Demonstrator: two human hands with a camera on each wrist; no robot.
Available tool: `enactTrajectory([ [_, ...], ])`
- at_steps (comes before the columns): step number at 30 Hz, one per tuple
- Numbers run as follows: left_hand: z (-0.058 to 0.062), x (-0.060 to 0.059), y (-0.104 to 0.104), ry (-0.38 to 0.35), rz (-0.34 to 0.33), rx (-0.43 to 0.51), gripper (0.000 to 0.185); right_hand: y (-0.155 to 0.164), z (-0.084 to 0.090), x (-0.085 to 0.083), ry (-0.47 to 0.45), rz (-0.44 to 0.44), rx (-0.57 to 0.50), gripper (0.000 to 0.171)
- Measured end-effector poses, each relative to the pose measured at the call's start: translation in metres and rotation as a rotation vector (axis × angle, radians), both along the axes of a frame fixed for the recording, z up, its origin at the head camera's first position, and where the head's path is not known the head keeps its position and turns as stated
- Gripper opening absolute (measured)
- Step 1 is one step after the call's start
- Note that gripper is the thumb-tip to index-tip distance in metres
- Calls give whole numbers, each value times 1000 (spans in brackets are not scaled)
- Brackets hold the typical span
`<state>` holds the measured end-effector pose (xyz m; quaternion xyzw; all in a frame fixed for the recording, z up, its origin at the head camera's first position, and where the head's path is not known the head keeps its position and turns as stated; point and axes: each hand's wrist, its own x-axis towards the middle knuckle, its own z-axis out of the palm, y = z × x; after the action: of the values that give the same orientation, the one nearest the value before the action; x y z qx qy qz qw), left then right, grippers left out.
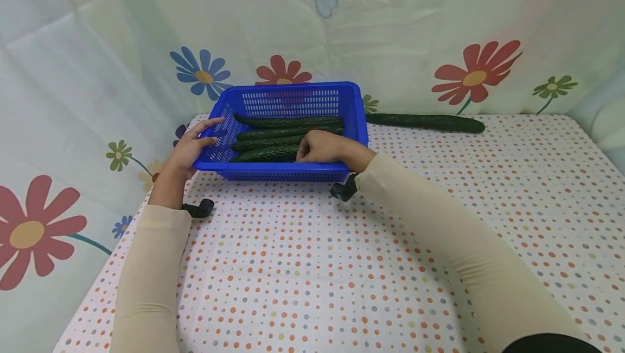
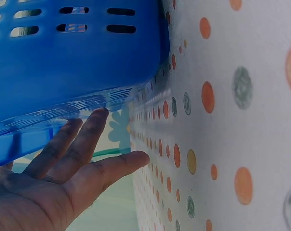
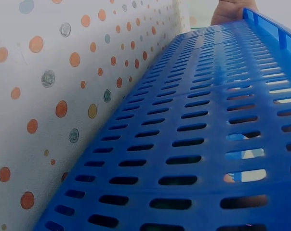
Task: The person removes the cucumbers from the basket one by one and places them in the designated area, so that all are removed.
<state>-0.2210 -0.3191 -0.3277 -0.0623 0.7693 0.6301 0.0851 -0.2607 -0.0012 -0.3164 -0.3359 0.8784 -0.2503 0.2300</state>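
A blue slotted basket stands at the back of the dotted table and holds several long dark green cucumbers. My right hand reaches over the front wall, its fingers curled on the nearest cucumber. My left hand lies against the basket's left rim with straight fingers. In the left wrist view the left hand is spread, fingertips touching the basket under its lip. The right wrist view shows only the basket's front wall; the right hand is hidden there.
One more cucumber lies on the dotted tablecloth just right of the basket, along the back edge. A flowered curtain closes off the back and left side. The table's left edge runs near my left forearm.
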Motion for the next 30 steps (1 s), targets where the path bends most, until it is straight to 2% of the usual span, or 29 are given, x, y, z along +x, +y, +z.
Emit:
enactTrajectory([
  [5,2,1,1,1,3,-21,45,0,0,1,-29,-12,-31,31],
  [10,10,7,6,-9,-8,-20,48,0,0,1,-14,16,-27,23],
  [16,16,13,11,-15,-11,-31,48,0,0,1,-16,20,-34,23],
  [20,13,9,9,-12,-8,-24,47,1,0,2,-23,13,-46,24],
  [26,1,0,0,-12,2,-13,45,1,-1,1,-20,19,-48,24],
  [30,0,1,0,-11,-1,-15,45,0,-1,0,-33,23,-49,25],
])
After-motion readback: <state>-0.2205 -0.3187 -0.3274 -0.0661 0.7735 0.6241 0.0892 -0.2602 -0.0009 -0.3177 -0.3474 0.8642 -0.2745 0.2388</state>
